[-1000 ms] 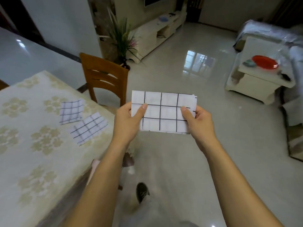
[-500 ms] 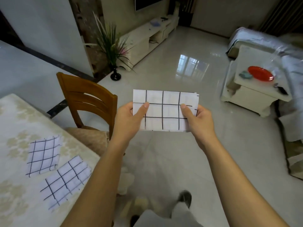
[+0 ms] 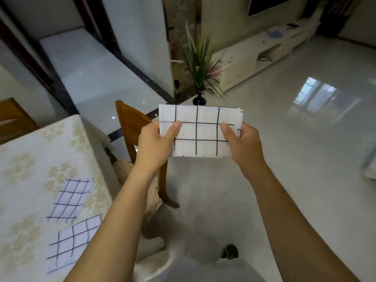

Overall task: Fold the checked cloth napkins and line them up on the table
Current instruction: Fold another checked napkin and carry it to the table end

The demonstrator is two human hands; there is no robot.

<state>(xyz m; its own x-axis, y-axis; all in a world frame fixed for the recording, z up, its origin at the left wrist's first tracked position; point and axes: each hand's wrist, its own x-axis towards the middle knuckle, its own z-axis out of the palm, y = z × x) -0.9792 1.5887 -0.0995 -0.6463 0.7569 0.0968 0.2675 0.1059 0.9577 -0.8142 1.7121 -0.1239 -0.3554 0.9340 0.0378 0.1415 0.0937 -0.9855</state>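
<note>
Both grips hold the folded white cloth napkin with black checks in the air over the glossy floor: left hand pinching its left edge, right hand its right. Two more folded checked napkins lie side by side on the cream floral worktop, beside a brown wooden chair.

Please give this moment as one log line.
left hand, right hand: grip held napkin | held napkin: midair | table: far napkin, near napkin folded
</note>
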